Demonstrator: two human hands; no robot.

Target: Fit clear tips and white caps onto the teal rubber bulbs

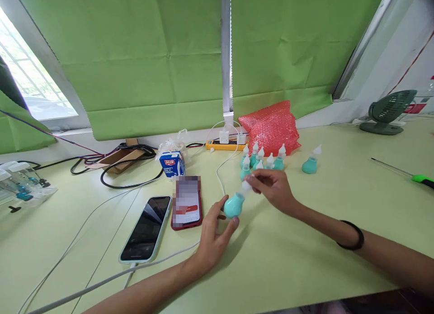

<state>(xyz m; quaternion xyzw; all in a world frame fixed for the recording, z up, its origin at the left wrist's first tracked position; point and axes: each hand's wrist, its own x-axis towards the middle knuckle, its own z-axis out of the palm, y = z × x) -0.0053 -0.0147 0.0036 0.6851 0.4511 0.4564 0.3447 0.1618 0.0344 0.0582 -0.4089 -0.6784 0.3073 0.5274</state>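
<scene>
A teal bulb nasal aspirator [233, 206] is held tilted above the table between my two hands. The fingers and thumb of my left hand [214, 235] grip its round bulb from either side. My right hand [274, 189] pinches the whitish translucent nozzle at its upper end; the very tip is covered by the fingers. Just beyond my right hand stands a cluster of several similar teal aspirators [245, 171] with clear pointed tips, some partly hidden by the hand. One more aspirator [309, 164] stands apart to the right.
A red bubble-wrap bag [271, 128] and an orange power strip [225, 145] lie at the back. Left are two phones [146, 230], a blue milk carton [172, 164], cables and a cardboard box [118, 160]. A screwdriver [396, 169] and a fan [386, 112] are right.
</scene>
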